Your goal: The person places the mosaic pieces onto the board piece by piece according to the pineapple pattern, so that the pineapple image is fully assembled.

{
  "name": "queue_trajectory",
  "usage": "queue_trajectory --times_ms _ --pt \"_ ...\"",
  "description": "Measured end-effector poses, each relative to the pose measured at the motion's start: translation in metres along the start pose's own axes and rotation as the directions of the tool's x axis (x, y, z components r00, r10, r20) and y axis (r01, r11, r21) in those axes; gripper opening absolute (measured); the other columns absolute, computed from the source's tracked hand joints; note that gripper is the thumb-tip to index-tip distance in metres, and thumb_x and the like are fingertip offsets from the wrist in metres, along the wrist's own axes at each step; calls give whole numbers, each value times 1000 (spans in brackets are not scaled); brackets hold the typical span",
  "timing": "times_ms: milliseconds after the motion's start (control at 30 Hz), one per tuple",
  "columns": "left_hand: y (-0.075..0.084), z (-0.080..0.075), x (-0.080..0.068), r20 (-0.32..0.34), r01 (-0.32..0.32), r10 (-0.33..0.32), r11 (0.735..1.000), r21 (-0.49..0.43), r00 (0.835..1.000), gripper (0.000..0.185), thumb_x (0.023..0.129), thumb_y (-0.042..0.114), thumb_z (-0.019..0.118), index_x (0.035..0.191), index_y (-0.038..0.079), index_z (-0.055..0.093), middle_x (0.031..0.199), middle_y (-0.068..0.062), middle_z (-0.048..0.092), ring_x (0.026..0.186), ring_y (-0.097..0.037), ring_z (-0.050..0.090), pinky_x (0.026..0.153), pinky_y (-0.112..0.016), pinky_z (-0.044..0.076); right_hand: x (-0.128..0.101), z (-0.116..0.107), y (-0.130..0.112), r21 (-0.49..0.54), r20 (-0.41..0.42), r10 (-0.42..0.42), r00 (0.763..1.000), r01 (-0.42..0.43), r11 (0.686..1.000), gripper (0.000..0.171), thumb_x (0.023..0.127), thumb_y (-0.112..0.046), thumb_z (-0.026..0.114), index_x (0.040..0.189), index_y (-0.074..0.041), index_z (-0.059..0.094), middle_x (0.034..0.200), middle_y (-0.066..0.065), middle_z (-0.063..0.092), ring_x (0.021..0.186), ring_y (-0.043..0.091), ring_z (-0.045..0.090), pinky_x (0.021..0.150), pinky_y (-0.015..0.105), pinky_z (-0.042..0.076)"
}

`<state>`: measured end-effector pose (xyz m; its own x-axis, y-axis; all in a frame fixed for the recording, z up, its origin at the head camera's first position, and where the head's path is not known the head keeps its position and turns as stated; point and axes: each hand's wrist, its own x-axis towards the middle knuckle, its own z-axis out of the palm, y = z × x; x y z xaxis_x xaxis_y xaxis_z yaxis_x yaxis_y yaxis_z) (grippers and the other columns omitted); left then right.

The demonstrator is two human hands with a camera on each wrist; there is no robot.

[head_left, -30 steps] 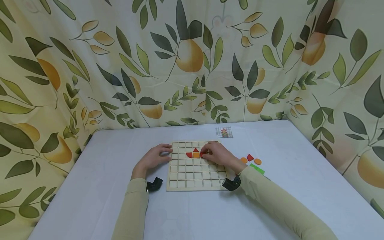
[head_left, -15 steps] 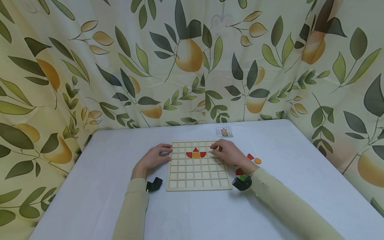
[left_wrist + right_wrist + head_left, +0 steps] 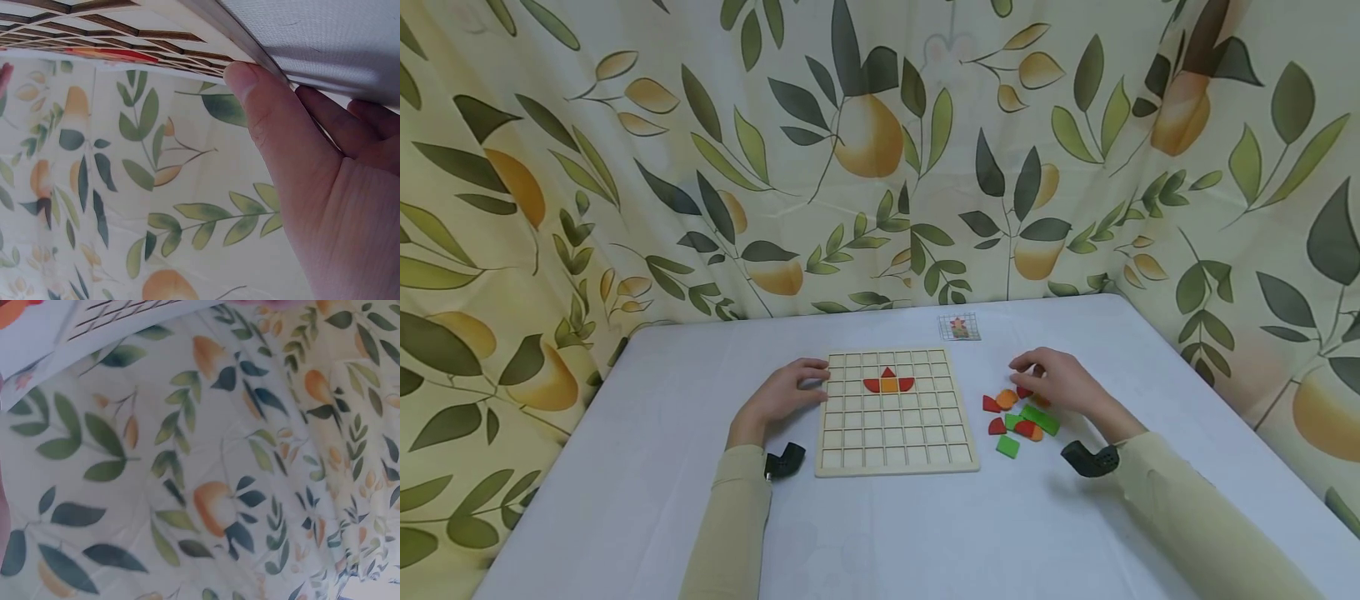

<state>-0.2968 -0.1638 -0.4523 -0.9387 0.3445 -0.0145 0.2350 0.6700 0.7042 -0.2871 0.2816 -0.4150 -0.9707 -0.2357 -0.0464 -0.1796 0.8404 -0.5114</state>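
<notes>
The right hand (image 3: 1056, 382) has left the grid board (image 3: 895, 433) for the loose pieces (image 3: 1018, 417) on the worktop (image 3: 662, 417), fingers curled over a red one; its grip is hidden. The left hand (image 3: 782, 393) still rests flat against the board's left edge, fingers relaxed.

Perhaps a curtained booth (image 3: 880, 150), white table (image 3: 662, 400)

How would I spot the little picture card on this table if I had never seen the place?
Start at the wooden grid board in the middle of the white table. Look past its far right corner, toward the leafy curtain: the picture card lies there alone. Unlike the loose coloured pieces beside the right hand, it is flat, pale and printed with a grid.
</notes>
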Motion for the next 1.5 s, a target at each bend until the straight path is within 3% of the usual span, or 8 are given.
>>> queue_trajectory --times_ms 267,500,700,1167,1500 --pt "-2 1 2 1 2 -2 1000 4 1000 43 83 31 67 123 17 60 137 9 45 135 -19 32 111 -42 26 -21 -18 30 -83 61 -27 998 32 996 38 84 -29 67 112 -4 62 98 7 61 85 19 51 71 28 46" --pt "-3 1 2 -1 11 -11 1000 -2 1000 42 83 30 68 122 17 61 137 9 46 134 -19 33 111 -43 26 -27 -16 42 -63 124 -71 990 79 995 33 81 -29 69 107 -10 62 93 1 58 84 17 48 69 26 45" --pt "-2 1 1 4 4 -4 1000 -2 1000 42 83 30 67 123 16 60 138 8 45 135 -19 33 111 -42 26 -26 -12 44 -71 104 -108 989 115 991 31 81 -29 69 107 -12 63 93 -1 59 83 15 49 68 22 45" --pt "0 1 0 5 9 -9 1000 3 1000 42 84 29 66 123 16 60 138 8 44 135 -19 32 111 -43 26 -24 -10 42 -83 54 -109 993 113 990 28 83 -24 67 108 -11 64 96 1 61 83 16 50 68 22 46" --pt "0 0 0 6 -5 5 1000 6 1000 42 84 29 66 123 15 60 138 8 45 135 -19 32 111 -43 26 -16 -6 24 -30 6 -46 999 46 998 32 84 -28 67 110 -10 62 99 5 62 86 19 51 69 24 47"
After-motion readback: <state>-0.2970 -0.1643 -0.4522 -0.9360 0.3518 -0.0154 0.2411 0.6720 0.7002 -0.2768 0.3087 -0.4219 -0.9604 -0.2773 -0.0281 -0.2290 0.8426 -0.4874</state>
